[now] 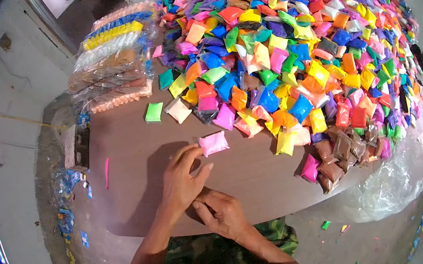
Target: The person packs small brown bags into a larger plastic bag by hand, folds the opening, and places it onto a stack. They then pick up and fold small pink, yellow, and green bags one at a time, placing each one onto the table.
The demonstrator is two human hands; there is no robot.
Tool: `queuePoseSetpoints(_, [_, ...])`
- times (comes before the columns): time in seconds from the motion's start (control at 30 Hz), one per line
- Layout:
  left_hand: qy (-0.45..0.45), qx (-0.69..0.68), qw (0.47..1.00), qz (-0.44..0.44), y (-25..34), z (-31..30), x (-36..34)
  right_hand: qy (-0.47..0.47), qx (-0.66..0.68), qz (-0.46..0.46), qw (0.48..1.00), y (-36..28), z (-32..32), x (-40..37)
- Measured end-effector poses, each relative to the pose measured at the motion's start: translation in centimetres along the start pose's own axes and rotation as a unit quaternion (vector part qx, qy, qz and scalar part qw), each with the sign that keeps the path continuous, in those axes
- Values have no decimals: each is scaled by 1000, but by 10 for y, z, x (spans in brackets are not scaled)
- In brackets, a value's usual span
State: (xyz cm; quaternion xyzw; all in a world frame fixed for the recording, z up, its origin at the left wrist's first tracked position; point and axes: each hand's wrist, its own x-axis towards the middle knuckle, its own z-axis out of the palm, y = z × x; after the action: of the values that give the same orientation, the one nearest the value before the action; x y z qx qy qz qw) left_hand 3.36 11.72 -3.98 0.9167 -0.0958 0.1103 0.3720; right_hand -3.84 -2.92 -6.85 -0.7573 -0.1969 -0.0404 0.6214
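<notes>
A pale pink packet [213, 143] lies on the brown table, apart from the heap. My left hand [183, 174] reaches toward it, its fingertips at the packet's lower left edge and its thumb held apart. Close beside my left wrist, my right hand [221, 213] rests at the table's near edge with its fingers curled in. Whatever those fingers may hold is hidden. Beyond my left hand lie a light green packet [153, 112] and a pale peach packet [178, 110].
A large heap of coloured packets [277, 60] covers the far table [123, 173]. Clear bags with rows of packets [116, 55] are stacked at left. Brown packets [337, 151] lie beside a clear plastic bag [395, 181] at right. A thin pink strip [107, 173] lies near the left edge.
</notes>
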Motion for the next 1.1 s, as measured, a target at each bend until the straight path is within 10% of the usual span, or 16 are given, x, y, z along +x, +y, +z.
queuePoseSetpoints(0.33, [-7, 82, 988, 132, -19, 27, 31, 16, 27, 4, 999, 3, 2, 1])
queuePoseSetpoints(1.1, [74, 49, 987, 132, -27, 30, 23, 6, 21, -11, 1000, 1, 2, -1])
